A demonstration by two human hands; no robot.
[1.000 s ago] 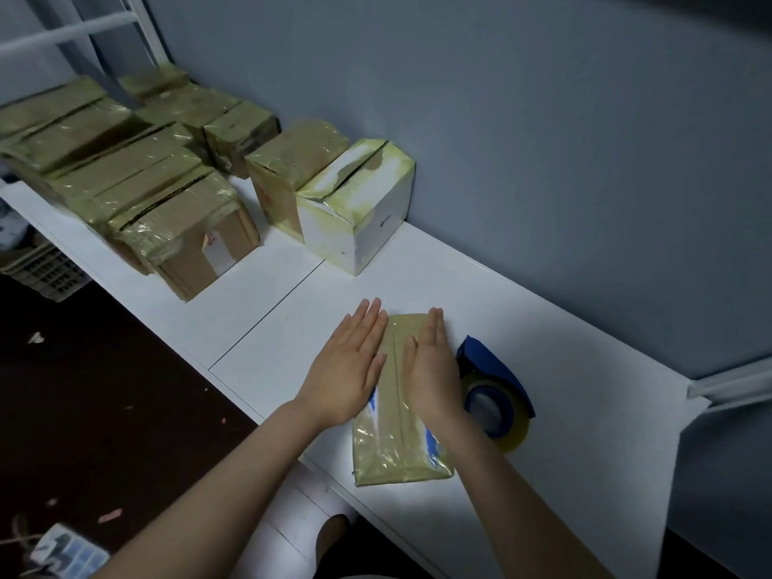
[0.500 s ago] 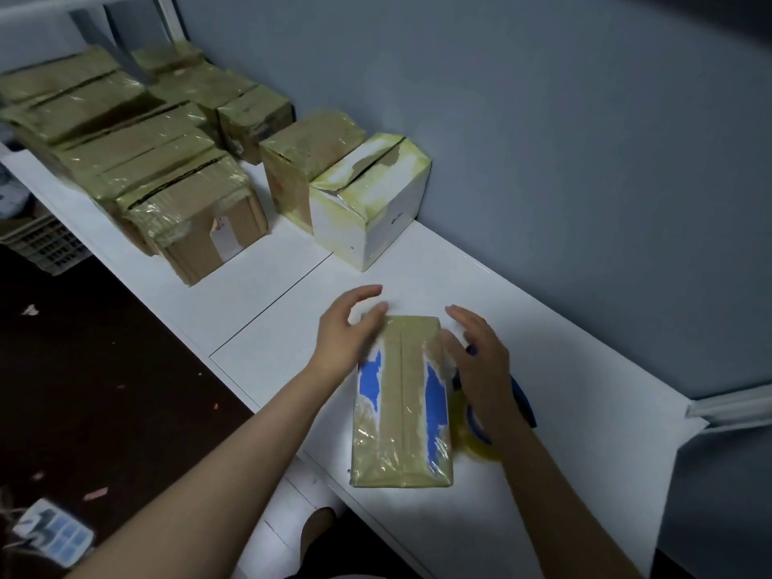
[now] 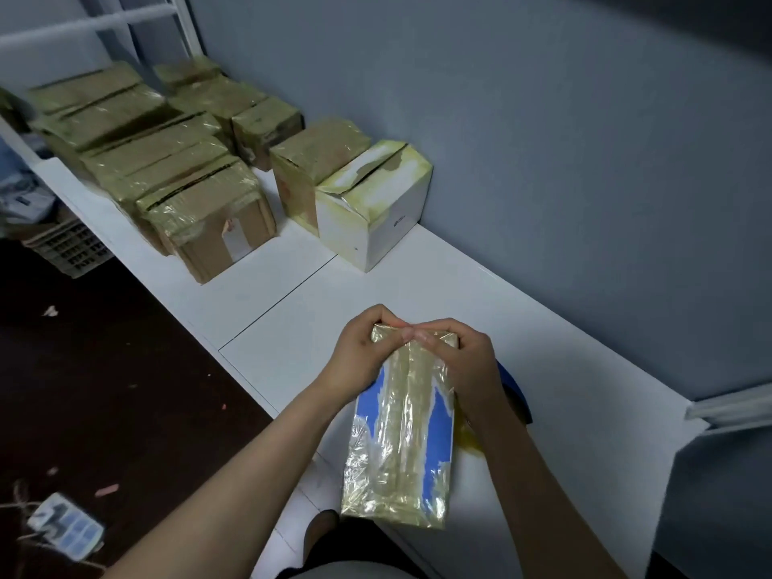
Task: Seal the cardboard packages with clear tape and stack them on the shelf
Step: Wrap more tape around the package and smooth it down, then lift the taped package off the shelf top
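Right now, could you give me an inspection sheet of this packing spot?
Surface: white shelf, long, with a seam across it.
Job's things: blue package wrapped in clear tape; tape roll beside it, mostly hidden by the right arm; taped boxes lined up at the far end.
Clutter: basket and scraps on the dark floor.
Hands: left hand and right hand both grip the package's far end.
Cables: nothing seen.
Surroundings: grey wall.

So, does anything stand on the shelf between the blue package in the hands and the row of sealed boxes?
Nothing visible does. The left hand and right hand grip the blue package at its far end; the shelf from there to the white box shows no object. The tape roll lies right of that path.
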